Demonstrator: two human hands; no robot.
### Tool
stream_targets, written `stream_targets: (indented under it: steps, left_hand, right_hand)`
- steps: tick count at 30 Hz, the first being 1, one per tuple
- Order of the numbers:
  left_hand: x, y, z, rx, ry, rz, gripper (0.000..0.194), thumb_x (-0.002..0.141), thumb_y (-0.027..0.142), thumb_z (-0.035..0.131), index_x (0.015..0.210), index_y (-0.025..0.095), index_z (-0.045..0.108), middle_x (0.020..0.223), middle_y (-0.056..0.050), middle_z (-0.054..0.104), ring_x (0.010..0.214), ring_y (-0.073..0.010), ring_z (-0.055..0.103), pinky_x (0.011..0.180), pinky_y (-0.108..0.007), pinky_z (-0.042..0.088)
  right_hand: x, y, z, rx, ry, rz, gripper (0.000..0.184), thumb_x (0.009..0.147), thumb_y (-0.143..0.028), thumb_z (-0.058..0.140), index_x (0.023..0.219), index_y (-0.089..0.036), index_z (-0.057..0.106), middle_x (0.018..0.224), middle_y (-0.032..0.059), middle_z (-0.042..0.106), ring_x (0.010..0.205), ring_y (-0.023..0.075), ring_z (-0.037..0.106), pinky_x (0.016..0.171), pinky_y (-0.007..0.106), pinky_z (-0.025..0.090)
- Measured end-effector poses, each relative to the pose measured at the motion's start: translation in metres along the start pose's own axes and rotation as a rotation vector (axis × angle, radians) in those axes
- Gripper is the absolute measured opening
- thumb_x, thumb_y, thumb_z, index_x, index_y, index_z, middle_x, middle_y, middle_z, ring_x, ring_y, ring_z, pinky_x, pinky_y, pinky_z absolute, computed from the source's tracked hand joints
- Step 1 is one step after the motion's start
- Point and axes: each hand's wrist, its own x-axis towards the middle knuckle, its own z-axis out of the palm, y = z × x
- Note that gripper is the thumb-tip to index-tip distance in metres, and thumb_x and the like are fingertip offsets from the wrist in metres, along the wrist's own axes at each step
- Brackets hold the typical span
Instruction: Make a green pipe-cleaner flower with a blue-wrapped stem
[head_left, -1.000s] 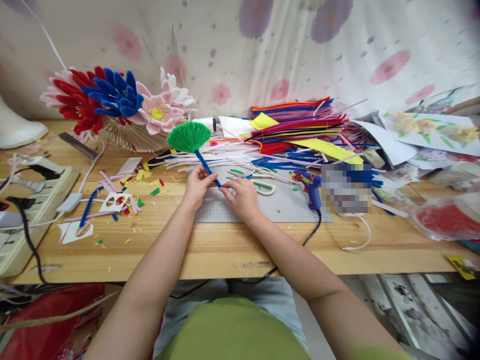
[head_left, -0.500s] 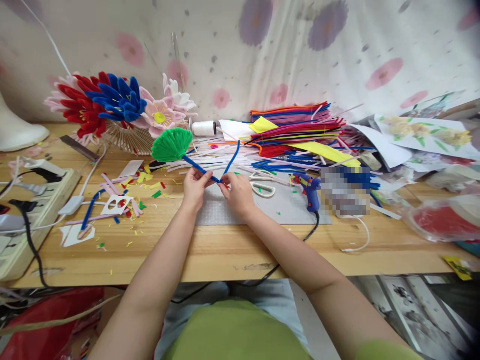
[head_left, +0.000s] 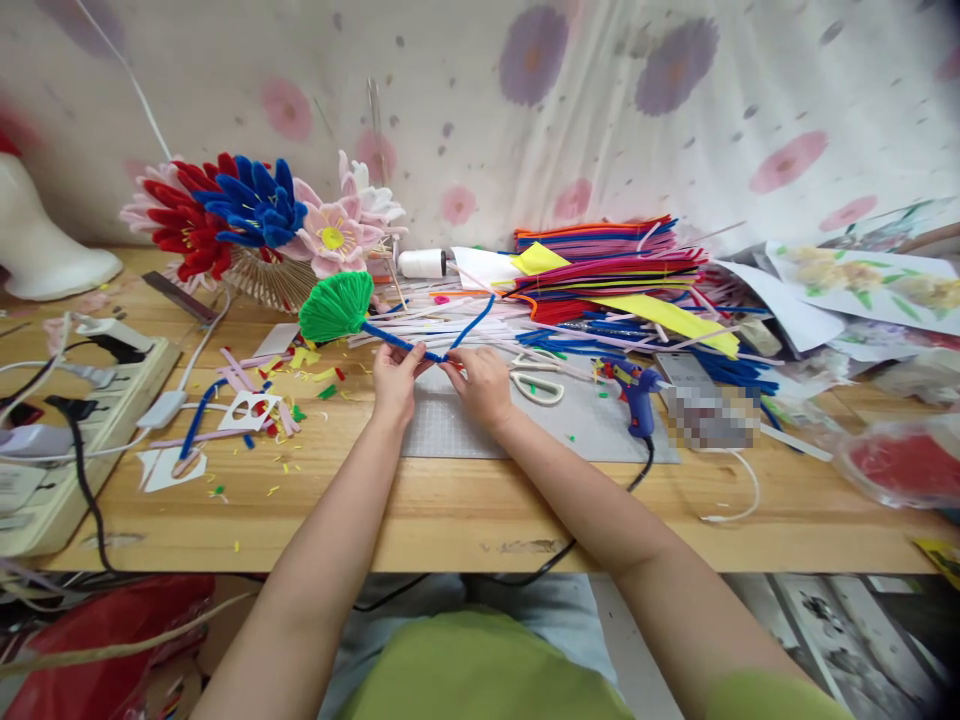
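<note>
A green fan-shaped piece (head_left: 337, 306), fuzzy like pipe cleaners, sits at the upper left end of a blue-wrapped stem (head_left: 384, 334). My left hand (head_left: 395, 380) pinches this stem between thumb and fingers. At the stem's lower right end, my right hand (head_left: 480, 385) pinches a blue pipe cleaner (head_left: 472, 325), whose free end sticks up and to the right. The two hands are close together over the grey cutting mat (head_left: 450, 430). White-handled scissors (head_left: 540, 387) lie just right of my right hand.
A blue glue gun (head_left: 636, 395) rests on the mat's right side, its cord running off the front edge. Bundled pipe cleaners (head_left: 607, 275) lie behind. Fuzzy flowers (head_left: 262, 205) stand back left, a power strip (head_left: 112, 450) at far left. Scraps (head_left: 251, 410) litter the left side.
The view has shifted slightly, so the table appears further right. The green piece has tipped lower and the stem lies flatter; both hands keep their pinch.
</note>
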Motion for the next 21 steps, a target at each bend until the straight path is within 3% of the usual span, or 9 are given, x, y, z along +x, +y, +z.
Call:
stream_targets:
  steps: [9, 21]
  left_hand:
    - [0.0021, -0.0033, -0.0028, 0.018, -0.014, -0.030, 0.039, 0.050, 0.030, 0.075, 0.072, 0.017, 0.045, 0.069, 0.006, 0.054, 0.062, -0.0063, 0.055, 0.063, -0.025, 0.051]
    - [0.0003, -0.0049, -0.0012, -0.012, -0.016, -0.048, 0.039, 0.048, 0.028, 0.077, 0.071, 0.017, 0.047, 0.065, 0.006, 0.054, 0.059, -0.0056, 0.055, 0.060, -0.022, 0.051]
  right_hand:
    - [0.0008, 0.0051, 0.0046, 0.013, -0.068, -0.136, 0.027, 0.090, -0.028, 0.037, 0.091, -0.017, 0.062, 0.079, 0.0074, 0.066, 0.077, 0.0158, 0.057, 0.078, 0.030, 0.038]
    - [0.0030, 0.0078, 0.0026, -0.016, -0.092, -0.196, 0.028, 0.090, -0.024, 0.033, 0.092, -0.016, 0.060, 0.076, 0.0076, 0.062, 0.079, 0.0182, 0.053, 0.075, 0.032, 0.037]
